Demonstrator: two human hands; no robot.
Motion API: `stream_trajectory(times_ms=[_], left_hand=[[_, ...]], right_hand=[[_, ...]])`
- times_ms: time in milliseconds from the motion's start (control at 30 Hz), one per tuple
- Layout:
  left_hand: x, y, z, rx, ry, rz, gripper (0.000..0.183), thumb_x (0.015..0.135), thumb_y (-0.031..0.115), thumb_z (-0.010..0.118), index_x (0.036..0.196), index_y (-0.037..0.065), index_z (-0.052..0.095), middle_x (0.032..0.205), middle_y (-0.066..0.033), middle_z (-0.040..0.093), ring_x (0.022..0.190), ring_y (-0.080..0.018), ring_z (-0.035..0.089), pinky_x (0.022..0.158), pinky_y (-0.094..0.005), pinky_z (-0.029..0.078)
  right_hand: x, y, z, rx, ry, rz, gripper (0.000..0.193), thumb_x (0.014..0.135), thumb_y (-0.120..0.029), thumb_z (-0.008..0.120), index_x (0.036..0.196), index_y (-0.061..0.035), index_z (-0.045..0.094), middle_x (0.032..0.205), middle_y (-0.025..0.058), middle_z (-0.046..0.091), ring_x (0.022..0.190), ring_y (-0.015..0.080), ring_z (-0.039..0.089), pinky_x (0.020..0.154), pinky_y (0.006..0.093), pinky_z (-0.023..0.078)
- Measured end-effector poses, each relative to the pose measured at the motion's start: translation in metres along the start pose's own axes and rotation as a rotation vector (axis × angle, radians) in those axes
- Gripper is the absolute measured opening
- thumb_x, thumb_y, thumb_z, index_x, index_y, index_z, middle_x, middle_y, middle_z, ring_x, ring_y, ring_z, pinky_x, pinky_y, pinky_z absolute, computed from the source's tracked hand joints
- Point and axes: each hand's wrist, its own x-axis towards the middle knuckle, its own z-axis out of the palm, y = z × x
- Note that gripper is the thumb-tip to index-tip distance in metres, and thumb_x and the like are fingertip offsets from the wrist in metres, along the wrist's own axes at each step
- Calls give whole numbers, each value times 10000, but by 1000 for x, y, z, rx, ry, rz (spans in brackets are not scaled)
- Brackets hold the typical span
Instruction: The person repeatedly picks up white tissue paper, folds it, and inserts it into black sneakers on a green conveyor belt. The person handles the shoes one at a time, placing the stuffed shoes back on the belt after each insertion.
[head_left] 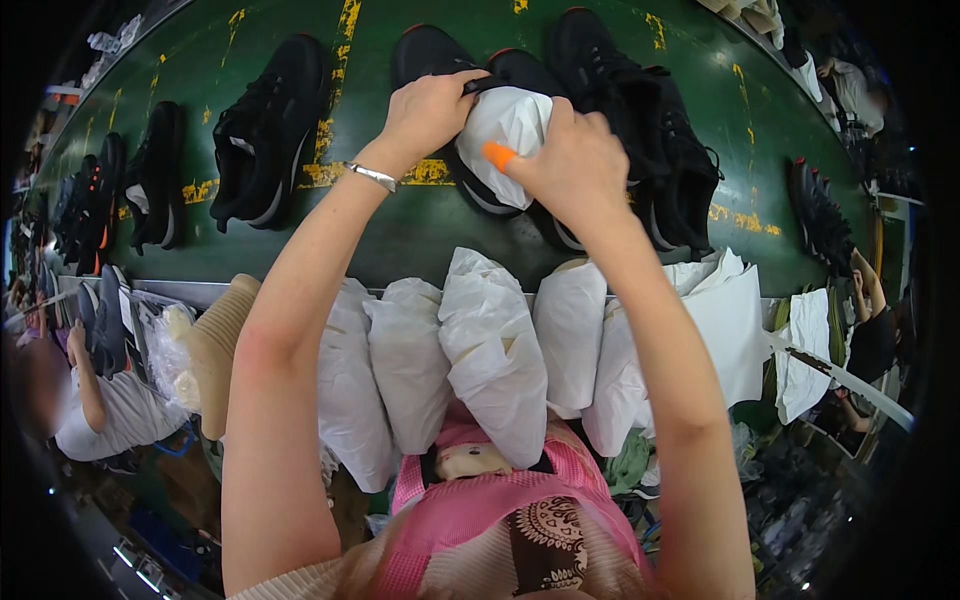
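Observation:
Over the green surface, my left hand [428, 118] has its fingers curled on the dark edge of a black sneaker [428, 55], by its opening. My right hand [578, 165], with an orange cover on the thumb, grips a crumpled white paper wad [510, 112] at that opening. How deep the wad sits in the sneaker I cannot tell. Just right of it are another black sneaker [525, 68], partly hidden, and a pair of black sneakers [610, 95] with toes pointing away.
Several white paper-wrapped bundles [490, 345] line the near edge between my arms. More black shoes [270, 130] stand left on the green surface [380, 235], others [820, 210] far right. A beige ribbed item [225, 345] lies left; co-workers [120, 410] are at both sides.

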Motion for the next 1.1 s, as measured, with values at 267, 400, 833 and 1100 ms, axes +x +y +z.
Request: stream_trajectory(times_ms=[267,400,833,1100], left_hand=[[2,-7,0,-63,16,35,324,917,219,568,1226,213,666,745,-145,665,735,-328,645,693,-422,514],[2,-11,1,-82,26,109,334,903,187,593,1230,180,663,647,-161,607,645,-324,608,638,-419,481],[1,-28,-5,95,53,272,371,852,157,628,1220,190,664,859,-144,691,746,-330,653,669,-402,519],[-36,-39,-28,-61,-37,-33,889,750,387,809,1474,104,379,1037,-134,591,850,-250,599,773,-347,516]], right_hand=[[20,-1,23,74,-73,-146,513,636,-331,855,888,36,602,717,142,663,771,302,640,635,395,533],[21,-3,50,87,-11,-143,475,626,-268,859,874,43,599,694,138,661,769,292,630,613,387,534],[27,-9,107,154,180,-248,396,698,-162,789,935,74,578,766,179,664,796,333,655,651,407,554],[29,16,60,384,-6,-239,727,728,-125,792,1334,88,450,1287,238,552,1180,373,561,982,410,482]])
